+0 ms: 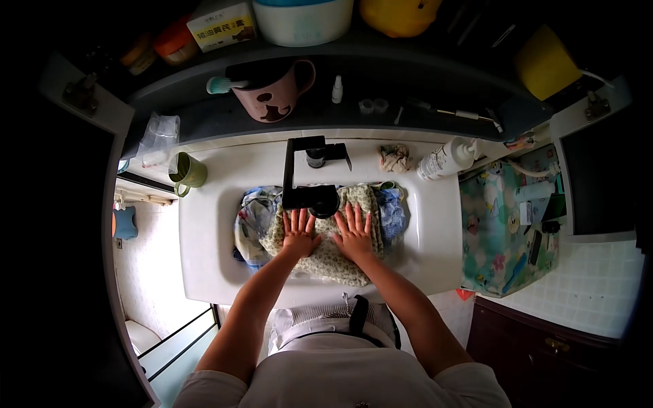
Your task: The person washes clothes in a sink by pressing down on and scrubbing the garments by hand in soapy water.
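Note:
Both palms lie flat on a pale, small-patterned cloth (333,262) heaped in the white sink (425,251). My left hand (298,234) has its fingers spread just below the black faucet (289,173). To its right, my right hand (354,234) rests with fingers apart on the same cloth. Blue and white patterned fabric (257,221) bunches at the basin's left side, and blue checked fabric (392,212) sticks out at the right. The cloth's far part is partly hidden by the faucet head.
A green cup (188,173) stands on the sink's left rim. Behind the basin are a crumpled cloth (395,158) and a white pump bottle (445,159). A dark shelf (306,112) above holds a pink mug (271,98). Right of the sink is a patterned cover (486,238).

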